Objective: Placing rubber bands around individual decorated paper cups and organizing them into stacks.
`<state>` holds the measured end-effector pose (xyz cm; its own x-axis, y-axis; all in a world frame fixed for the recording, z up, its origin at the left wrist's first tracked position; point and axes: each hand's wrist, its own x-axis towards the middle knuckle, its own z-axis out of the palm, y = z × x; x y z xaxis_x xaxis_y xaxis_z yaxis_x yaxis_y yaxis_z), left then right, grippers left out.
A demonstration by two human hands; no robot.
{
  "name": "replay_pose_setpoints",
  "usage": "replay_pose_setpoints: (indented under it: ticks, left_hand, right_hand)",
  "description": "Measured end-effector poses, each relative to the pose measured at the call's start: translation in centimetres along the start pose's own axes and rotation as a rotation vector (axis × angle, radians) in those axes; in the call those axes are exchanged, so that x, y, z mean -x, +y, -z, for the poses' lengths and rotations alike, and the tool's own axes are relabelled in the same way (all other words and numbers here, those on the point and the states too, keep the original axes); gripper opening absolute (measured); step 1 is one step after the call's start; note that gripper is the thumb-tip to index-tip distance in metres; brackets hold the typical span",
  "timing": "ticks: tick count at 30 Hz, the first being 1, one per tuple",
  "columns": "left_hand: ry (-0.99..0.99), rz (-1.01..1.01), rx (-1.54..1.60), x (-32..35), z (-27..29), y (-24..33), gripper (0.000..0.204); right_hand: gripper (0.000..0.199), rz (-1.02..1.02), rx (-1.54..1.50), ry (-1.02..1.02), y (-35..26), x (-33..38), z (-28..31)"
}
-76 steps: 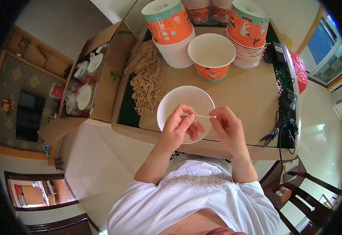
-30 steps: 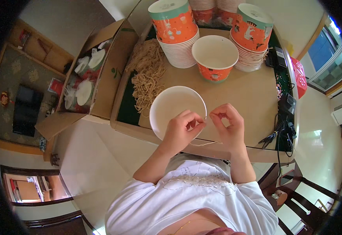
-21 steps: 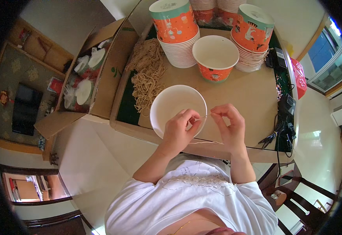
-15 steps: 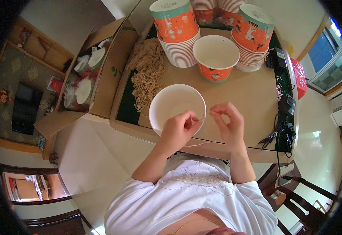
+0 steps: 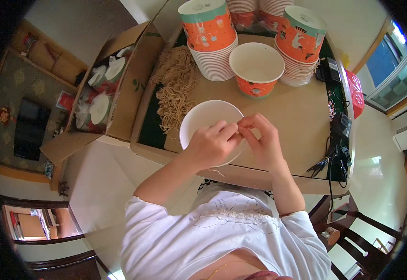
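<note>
- Patterned wall at the far left is carrying a black screen point(image 5: 32, 128).
- Next to the tabletop point(image 5: 166, 157), an open cardboard box point(image 5: 131, 109) is standing off its left edge, showing wrapped tubs point(image 5: 102, 108) inside and a green mark outside.
- Tan twine point(image 5: 178, 95) is lying heaped along the tabletop's left edge.
- An orange tub stack point(image 5: 208, 35) is standing upside down toward the far edge, its top base bearing print too small to read.
- One white bowl point(image 5: 194, 121) is sitting near the near edge, under the hands.
- Above it the left hand point(image 5: 215, 143) is pinching, apparently on a string point(image 5: 216, 172); only the tail is showing, below that hand at the near edge, slanting down to the right.
- The right hand point(image 5: 263, 140) is meeting the left fingertips from the right, thumb and forefinger closing together; whether string is between them I cannot tell. The left is nearer the tail.
- Behind, an upright tub point(image 5: 255, 86) is standing alone.
- Farther right, a second stack point(image 5: 301, 39) is occupying the far right corner, its base print unreadable.
- Black cables point(image 5: 336, 154) are lying along the right edge.
</note>
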<state>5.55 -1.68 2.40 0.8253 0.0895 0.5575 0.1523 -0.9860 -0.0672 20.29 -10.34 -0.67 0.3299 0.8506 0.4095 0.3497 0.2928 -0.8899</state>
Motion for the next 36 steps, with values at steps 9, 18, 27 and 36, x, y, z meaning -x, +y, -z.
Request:
replay_pose_setpoints:
  ticks: [9, 18, 27, 36]
  left_hand:
    - [-0.031, -0.074, 0.084, 0.8, 0.1, -0.4, 0.012]
    - [-0.005, -0.091, -0.045, 0.4, 0.5, -0.3, 0.006]
    - [-0.042, 0.053, 0.042, 0.6, -1.4, -0.4, 0.005]
    - [-0.185, 1.343, 1.952, 1.4, -2.2, -1.6, 0.014]
  right_hand:
    - [0.009, -0.143, -0.14, 0.071, 1.1, -0.2, 0.0]
    - [0.007, -0.173, -0.198, 0.04, 1.7, -0.4, -0.6]
    - [0.009, -0.054, -0.077, 0.023, 1.7, -0.1, -0.5]
    - [0.011, -0.041, -0.129, 0.192, 2.2, 1.6, -2.0]
